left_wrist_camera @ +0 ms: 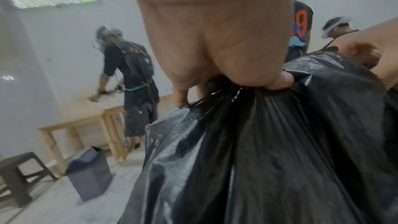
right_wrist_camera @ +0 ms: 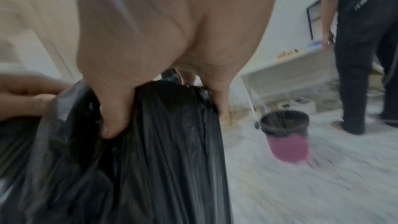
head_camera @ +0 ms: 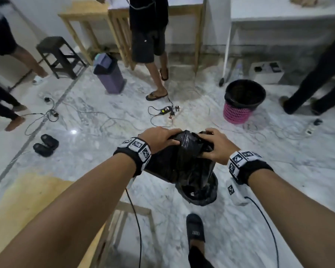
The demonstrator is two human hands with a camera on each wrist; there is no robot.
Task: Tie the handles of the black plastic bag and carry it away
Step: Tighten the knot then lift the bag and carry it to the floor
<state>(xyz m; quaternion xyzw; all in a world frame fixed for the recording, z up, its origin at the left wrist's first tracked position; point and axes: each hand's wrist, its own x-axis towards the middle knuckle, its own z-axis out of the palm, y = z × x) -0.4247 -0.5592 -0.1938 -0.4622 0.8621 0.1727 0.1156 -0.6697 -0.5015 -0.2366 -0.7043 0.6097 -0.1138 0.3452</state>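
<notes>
Hands (head_camera: 186, 144) bunch bag (head_camera: 182, 171) (seemingly untied).

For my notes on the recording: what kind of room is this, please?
Probably an indoor workroom used for recording tasks, not a home kitchen: plain wooden tables, power cables across the marble floor, and lined waste bins.

Black bag (head_camera: 184, 163), pink basket (head_camera: 236, 115), purple bin (head_camera: 109, 78), grey-veined white floor (head_camera: 259, 219)

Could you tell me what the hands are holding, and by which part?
Both hold the black bag at its gathered top: the left hand grips one bunched handle, the right hand the other. No knot shows yet.
</notes>
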